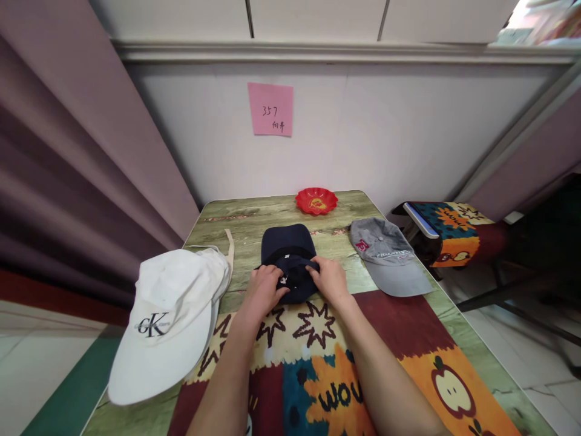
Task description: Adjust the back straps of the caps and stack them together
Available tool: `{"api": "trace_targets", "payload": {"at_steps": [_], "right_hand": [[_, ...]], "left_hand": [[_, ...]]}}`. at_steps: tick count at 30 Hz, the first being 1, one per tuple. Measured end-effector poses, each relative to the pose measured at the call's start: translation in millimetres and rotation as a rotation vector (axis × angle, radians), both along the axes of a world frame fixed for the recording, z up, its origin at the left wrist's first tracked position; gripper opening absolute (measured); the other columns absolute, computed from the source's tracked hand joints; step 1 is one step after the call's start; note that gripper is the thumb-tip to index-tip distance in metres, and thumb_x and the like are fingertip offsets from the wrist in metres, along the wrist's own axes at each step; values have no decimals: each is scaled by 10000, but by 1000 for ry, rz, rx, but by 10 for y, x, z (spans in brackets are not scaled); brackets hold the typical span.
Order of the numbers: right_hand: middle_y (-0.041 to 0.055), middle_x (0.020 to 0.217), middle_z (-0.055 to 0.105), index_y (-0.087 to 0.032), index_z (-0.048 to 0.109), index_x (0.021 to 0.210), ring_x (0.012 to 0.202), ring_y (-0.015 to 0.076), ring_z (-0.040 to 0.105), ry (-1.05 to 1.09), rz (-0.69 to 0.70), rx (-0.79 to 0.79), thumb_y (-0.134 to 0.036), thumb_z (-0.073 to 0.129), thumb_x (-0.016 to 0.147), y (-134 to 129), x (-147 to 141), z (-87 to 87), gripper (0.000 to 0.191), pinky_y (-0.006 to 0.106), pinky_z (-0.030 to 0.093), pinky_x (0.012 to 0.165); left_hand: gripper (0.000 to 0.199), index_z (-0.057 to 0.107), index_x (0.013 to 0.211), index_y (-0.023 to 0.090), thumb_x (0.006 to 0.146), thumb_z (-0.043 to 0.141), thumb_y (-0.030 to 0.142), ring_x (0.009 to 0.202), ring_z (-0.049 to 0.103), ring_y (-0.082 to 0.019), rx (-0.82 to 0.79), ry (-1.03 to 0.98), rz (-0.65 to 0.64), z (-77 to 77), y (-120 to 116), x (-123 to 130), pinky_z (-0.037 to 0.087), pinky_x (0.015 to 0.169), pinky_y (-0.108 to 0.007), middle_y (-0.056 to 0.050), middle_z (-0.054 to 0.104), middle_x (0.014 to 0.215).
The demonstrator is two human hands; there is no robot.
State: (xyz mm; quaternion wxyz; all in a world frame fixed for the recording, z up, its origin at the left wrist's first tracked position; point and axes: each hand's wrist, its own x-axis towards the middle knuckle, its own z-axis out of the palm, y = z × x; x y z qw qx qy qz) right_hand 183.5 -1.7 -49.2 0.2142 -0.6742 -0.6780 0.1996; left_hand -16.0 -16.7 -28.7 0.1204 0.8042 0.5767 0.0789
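Left hand (264, 289) | right hand (330, 280) | navy cap (296, 266) between, held by both

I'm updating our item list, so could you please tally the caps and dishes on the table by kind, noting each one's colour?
Caps: 3 (white cap, dark blue cap, grey cap)
Dishes: 1 (red dish)
Total: 4
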Motion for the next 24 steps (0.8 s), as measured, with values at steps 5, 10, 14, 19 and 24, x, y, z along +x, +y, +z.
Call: {"api": "trace_targets", "payload": {"at_steps": [5,10,14,19,24], "right_hand": [[-18,748,702,-233,735,842,687,156,615,261,193,-159,-506,755,714,-34,125,165,302,234,358,592],[-21,570,632,-209,724,779,570,133,570,383,270,-96,-502,553,889,-98,26,279,356,235,356,562],[-21,615,668,-203,697,901,558,126,559,565,226,-22,-365,559,879,-94,-35,319,215,230,388,577],[28,832,717,-193,611,907,760,149,654,1076,203,27,-395,599,861,-124,3,500,208,273,503,754],[-30,652,618,-206,608,1083,607,128,593,1166,131,136,-485,556,912,-190,5,637,331,268,501,665]], "left_hand": [[225,669,1005,186,784,700,212,1056,561,-310,-21,51,0,-27,-2,-1,361,912,-427,-111,650,1066],[164,652,932,203,774,683,173,1026,568,-293,9,5,18,-28,7,-35,366,874,-404,-86,666,1014],[161,650,888,218,762,652,117,991,589,-290,21,-38,43,24,9,-65,373,862,-407,-64,703,939],[89,664,870,218,811,614,173,941,620,-240,92,-372,100,210,-4,-120,415,861,-371,-40,721,932],[166,682,877,211,849,618,361,620,548,-137,93,-747,206,411,-85,-119,437,603,-263,0,683,822]]}}
